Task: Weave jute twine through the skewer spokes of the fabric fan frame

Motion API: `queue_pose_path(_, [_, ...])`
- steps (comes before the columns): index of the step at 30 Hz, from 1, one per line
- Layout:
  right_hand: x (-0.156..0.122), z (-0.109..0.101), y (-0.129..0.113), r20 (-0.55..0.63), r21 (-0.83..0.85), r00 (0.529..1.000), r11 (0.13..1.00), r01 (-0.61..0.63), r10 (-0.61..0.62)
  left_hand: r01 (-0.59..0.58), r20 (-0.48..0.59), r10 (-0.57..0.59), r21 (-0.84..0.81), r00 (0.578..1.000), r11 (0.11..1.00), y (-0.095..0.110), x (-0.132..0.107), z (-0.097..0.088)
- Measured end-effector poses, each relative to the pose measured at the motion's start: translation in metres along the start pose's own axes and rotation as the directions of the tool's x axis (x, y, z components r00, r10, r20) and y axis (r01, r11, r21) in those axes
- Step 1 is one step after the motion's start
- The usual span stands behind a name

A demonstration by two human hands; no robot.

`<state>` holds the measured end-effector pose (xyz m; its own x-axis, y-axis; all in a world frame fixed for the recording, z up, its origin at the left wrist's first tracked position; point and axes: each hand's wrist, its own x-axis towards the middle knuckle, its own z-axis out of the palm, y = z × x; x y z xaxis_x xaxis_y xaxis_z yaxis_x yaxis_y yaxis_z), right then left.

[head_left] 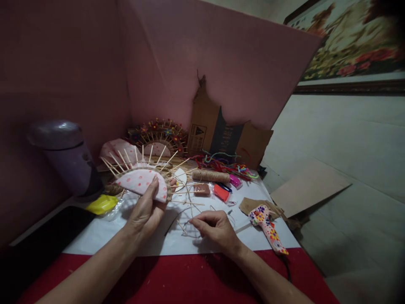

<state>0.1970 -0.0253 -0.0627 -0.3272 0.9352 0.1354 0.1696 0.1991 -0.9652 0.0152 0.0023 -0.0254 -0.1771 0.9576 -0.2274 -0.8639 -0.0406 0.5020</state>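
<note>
My left hand (150,207) grips a half-round fan shape (136,182) covered in white cloth with red dots, thumb across its front. Thin wooden sticks (164,154) spread out like rays from its curved edge, which has brown twine wound along it. Closer to the table's front, my right hand (215,228) pinches a strand of twine (190,207) between thumb and fingertips. That strand runs up toward the sticks on the right side of the fan shape. Loose twine loops lie on the white paper around my right fingers.
A flower-patterned glue gun (267,226) lies at right on torn cardboard. Behind are a twine roll (211,176), a red clay packet (221,192), pipe cleaners (218,161) and a similar finished-looking piece (158,141). At left stand a purple lidded container (68,160) and a yellow packet (101,204).
</note>
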Motion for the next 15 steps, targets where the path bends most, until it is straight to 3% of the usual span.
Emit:
queue_pose_path(4, [0.0001,-0.0022,-0.0006,-0.021,0.035,1.000,0.999,0.001,-0.001,-0.045,0.031,0.044,0.048,0.999,0.998,-0.0026,-0.0034,0.0012])
queue_pose_path(10, [0.0059,-0.0078,-0.0023,-0.129,0.095,0.991,0.994,0.048,-0.036,0.028,0.099,-0.043,0.148,0.994,0.989,-0.0053,-0.0042,-0.0038])
queue_pose_path(15, [0.0067,-0.0098,-0.0010,-0.239,0.028,0.967,0.995,0.100,-0.091,0.050,0.103,-0.075,0.225,0.992,0.973,-0.0040,-0.0038,-0.0047])
